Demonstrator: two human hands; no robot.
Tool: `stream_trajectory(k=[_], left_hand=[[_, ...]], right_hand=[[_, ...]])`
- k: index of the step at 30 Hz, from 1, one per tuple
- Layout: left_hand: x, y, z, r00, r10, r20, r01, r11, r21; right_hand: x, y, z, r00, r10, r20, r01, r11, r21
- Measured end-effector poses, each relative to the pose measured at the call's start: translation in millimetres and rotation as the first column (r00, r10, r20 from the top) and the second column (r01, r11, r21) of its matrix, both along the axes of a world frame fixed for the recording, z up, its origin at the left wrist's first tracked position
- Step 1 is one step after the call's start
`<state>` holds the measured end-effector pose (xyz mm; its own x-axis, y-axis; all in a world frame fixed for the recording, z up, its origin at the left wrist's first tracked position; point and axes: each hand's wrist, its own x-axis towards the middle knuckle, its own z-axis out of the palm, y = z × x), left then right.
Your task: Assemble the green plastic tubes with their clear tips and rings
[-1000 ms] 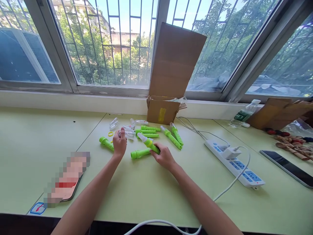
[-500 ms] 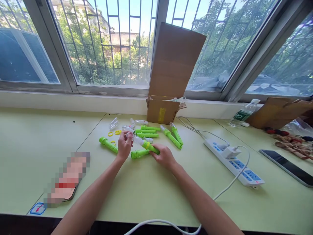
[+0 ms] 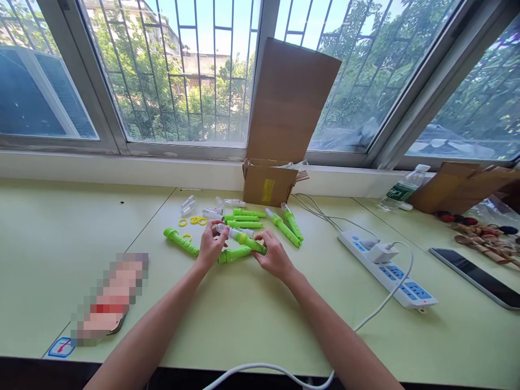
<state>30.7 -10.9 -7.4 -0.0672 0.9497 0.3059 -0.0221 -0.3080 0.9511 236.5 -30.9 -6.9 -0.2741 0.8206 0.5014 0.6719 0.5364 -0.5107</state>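
My left hand (image 3: 212, 245) is closed on the clear plastic end of a green plastic tube (image 3: 255, 245), which slants down to the right just over the table. My right hand (image 3: 273, 254) grips its green end. A yellow ring sits where the clear and green parts meet. Below it lies another green tube (image 3: 231, 255), partly hidden by my hands. To the left rests a green tube (image 3: 181, 241) with a threaded end. Several yellow rings (image 3: 198, 220) and clear plastic pieces (image 3: 188, 206) lie behind my left hand. Green tubes with clear ends (image 3: 286, 230) lie to the right.
A cardboard box (image 3: 268, 184) with a raised flap stands at the window. On the right are a power strip (image 3: 390, 271) with cables, a phone (image 3: 475, 276) and a water bottle (image 3: 406, 187). A blurred flat object (image 3: 111, 300) lies at left.
My left hand has shifted slightly right, toward my right hand, along the clear end. The clear part now shows shorter between my hands, and the tube is still held by both.
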Motion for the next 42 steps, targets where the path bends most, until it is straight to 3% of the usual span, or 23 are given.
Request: stream_trajectory(k=[9, 16, 22, 27, 31, 34, 42], left_hand=[[-2.6, 3.7, -1.5, 0.998, 0.008, 0.065, -0.006, 0.999, -0.040], [-6.1, 5.2, -0.3, 0.993, 0.007, 0.117, 0.005, 0.995, -0.100], [-9.7, 8.7, -0.5, 0.991, 0.042, 0.127, -0.031, 0.995, -0.092], [-12.4, 11.0, -0.4, 0.989, 0.060, 0.137, -0.045, 0.993, -0.106], [-11.7, 9.9, -0.3, 0.988, 0.049, 0.146, -0.034, 0.994, -0.104], [-9.4, 7.8, 0.2, 0.989, 0.025, 0.149, -0.010, 0.995, -0.096], [-9.6, 9.1, 0.4, 0.981, 0.048, 0.188, -0.026, 0.992, -0.120]], right_hand=[[7.7, 1.6, 2.4, 1.000, -0.017, -0.011, 0.017, 1.000, -0.020], [7.3, 0.5, 9.2, 0.981, 0.075, -0.176, -0.082, 0.996, -0.031], [8.0, -1.6, 13.2, 0.966, 0.070, -0.248, -0.096, 0.991, -0.095], [5.9, -0.2, 12.5, 0.871, 0.042, -0.489, -0.195, 0.944, -0.267], [4.7, 0.5, 15.3, 0.806, -0.064, -0.588, -0.166, 0.930, -0.329], [4.1, -1.6, 18.4, 0.771, -0.112, -0.627, -0.141, 0.930, -0.339], [5.2, -1.5, 18.9, 0.702, -0.096, -0.706, -0.200, 0.924, -0.326]])
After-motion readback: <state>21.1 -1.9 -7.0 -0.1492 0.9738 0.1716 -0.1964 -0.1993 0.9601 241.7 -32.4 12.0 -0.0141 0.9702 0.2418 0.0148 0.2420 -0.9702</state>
